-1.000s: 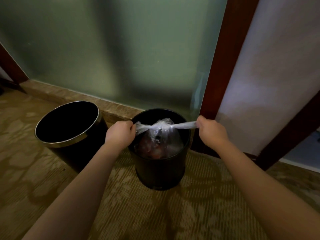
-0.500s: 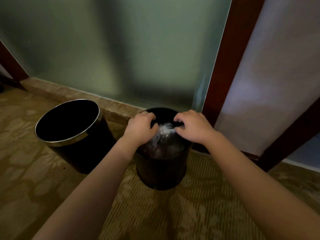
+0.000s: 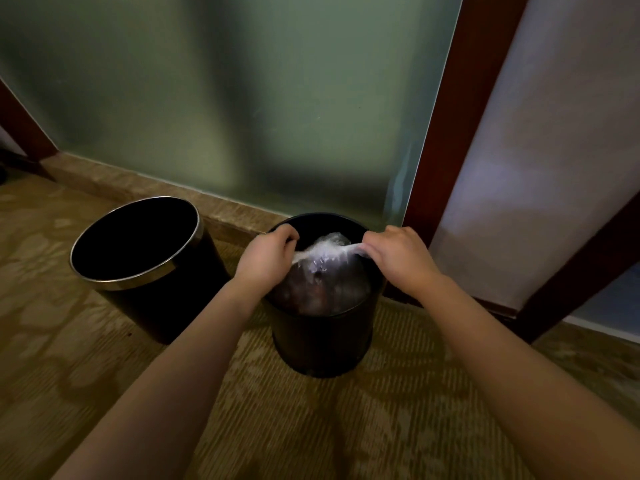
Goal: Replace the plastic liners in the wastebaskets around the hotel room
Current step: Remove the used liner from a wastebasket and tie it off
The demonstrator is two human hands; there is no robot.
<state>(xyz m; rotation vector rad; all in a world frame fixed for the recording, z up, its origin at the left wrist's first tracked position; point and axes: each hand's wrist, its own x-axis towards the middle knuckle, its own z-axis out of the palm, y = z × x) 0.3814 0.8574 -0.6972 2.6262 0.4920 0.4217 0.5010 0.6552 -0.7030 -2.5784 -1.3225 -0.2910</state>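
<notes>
A small black wastebasket stands on the carpet in front of me. Inside it sits a clear plastic liner full of dark rubbish, its top gathered into twisted ends. My left hand grips one end of the liner at the basket's left rim. Over the right rim, my right hand pinches the other end, which stretches between the two hands. A second, larger black wastebasket with a silver rim stands to the left, with no liner showing inside.
A frosted glass panel on a stone sill rises just behind both baskets. A dark wooden door frame and a pale wall stand to the right. Patterned carpet covers the floor around me.
One second ago the hands pulled the liner ends far apart. They then came together over the knot and have now drawn slightly apart again, still holding the ends.
</notes>
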